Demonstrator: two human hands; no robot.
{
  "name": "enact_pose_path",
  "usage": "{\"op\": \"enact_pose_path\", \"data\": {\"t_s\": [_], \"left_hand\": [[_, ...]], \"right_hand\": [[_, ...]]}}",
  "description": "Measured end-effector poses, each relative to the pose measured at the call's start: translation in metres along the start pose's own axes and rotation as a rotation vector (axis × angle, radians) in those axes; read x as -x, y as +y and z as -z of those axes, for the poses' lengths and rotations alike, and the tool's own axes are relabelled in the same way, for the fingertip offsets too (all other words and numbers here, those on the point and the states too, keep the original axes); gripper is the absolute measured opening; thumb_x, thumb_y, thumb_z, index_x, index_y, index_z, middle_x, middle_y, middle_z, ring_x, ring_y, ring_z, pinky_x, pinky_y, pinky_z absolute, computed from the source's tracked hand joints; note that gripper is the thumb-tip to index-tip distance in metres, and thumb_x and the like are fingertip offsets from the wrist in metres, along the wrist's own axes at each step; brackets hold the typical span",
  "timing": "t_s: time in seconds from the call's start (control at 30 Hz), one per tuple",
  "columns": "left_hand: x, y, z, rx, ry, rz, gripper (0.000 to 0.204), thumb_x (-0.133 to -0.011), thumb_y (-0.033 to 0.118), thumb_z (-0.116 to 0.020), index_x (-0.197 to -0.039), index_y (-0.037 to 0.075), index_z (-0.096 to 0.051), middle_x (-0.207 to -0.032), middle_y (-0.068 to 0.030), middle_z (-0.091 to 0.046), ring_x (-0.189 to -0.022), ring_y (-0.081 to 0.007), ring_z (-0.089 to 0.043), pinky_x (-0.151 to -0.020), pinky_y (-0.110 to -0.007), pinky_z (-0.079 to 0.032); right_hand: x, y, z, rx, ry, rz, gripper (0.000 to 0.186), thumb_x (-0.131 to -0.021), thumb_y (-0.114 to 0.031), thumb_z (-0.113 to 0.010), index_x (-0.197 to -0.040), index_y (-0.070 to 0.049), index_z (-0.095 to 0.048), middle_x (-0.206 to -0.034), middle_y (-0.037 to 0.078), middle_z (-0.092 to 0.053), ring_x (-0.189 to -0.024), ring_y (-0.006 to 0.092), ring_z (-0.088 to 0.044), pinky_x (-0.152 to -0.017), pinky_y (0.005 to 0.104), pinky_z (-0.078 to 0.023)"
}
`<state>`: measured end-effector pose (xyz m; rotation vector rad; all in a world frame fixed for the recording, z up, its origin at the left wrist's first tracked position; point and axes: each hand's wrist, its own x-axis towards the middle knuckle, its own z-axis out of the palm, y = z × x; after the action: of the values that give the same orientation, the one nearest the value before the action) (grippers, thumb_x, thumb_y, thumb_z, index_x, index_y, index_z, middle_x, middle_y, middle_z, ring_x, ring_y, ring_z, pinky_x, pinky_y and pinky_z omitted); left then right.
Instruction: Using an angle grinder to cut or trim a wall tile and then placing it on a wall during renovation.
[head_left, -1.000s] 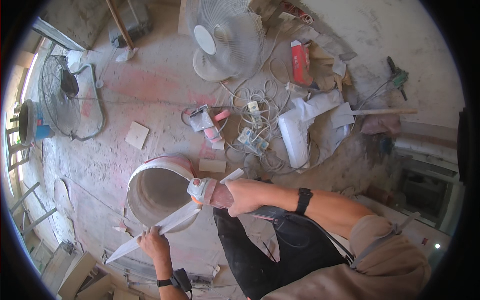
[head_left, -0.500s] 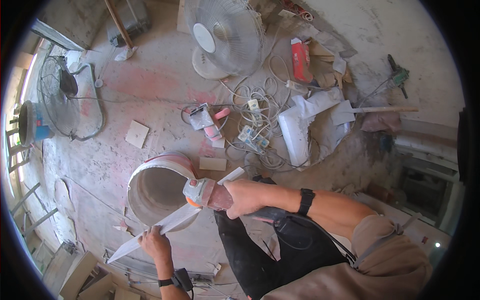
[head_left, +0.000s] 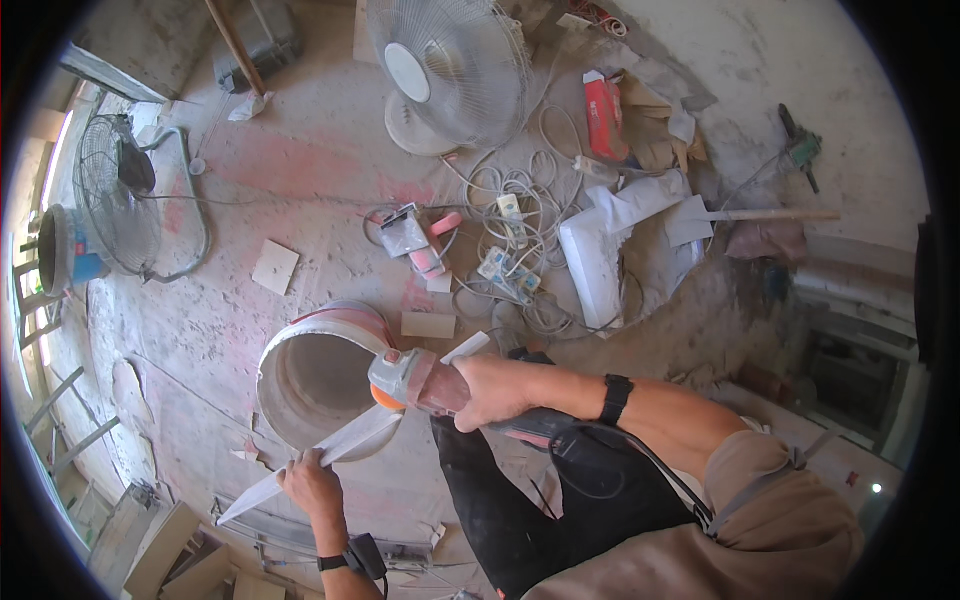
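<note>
My left hand [head_left: 312, 485] grips a long pale strip [head_left: 352, 436], perhaps tile, which slants over the front rim of a dusty white bucket [head_left: 266, 392]. My right hand [head_left: 490, 388] holds a power grinder [head_left: 424, 380] by its body; its orange disc [head_left: 385, 398] is at the strip, beside the bucket's right rim. I cannot make out whether disc and strip touch. The far end of the strip sticks out above the grinder. My legs, in dark trousers, are below my right arm.
A white fan [head_left: 410, 70] and a wire cage fan [head_left: 112, 195] stand farther off. Coiled cables with power strips [head_left: 507, 275], a pink tool [head_left: 425, 245], white wrapping [head_left: 585, 275], a red box [head_left: 603, 115] and a green tool [head_left: 802, 150] lie around. A blue bucket [head_left: 85, 260] is at left.
The grinder's head has tilted slightly and shows more of its orange disc. Both hands keep their grips, and the whole view has shifted very slightly.
</note>
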<state>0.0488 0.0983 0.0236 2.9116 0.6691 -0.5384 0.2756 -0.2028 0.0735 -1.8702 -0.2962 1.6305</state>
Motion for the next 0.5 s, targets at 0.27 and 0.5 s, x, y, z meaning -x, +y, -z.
{"op": "enact_pose_path", "data": {"t_s": [0.27,0.5], "left_hand": [[0.001,-0.002,-0.003,0.01,-0.001,0.001,0.015,-0.079,0.005,-0.068,-0.087,0.013,-0.078,-0.084,-0.0081,-0.073,-0.085,-0.0299,-0.067,-0.086,-0.043,-0.043],[0.001,-0.001,-0.001,0.006,0.001,0.003,0.015,-0.079,0.006,-0.068,-0.087,0.014,-0.078,-0.084,-0.0074,-0.073,-0.086,-0.0292,-0.067,-0.086,-0.043,-0.043]], "right_hand": [[-0.013,0.01,0.001,0.211,0.116,-0.044,0.07,-0.068,-0.031,-0.077,-0.116,0.015,-0.054,-0.102,0.036,-0.067,-0.1,0.0456,-0.068,-0.084,0.0476,-0.055],[-0.015,-0.006,-0.001,0.288,0.03,-0.059,0.062,-0.069,-0.027,-0.074,-0.113,0.013,-0.055,-0.101,0.034,-0.068,-0.098,0.0464,-0.068,-0.084,0.0496,-0.054]]}}
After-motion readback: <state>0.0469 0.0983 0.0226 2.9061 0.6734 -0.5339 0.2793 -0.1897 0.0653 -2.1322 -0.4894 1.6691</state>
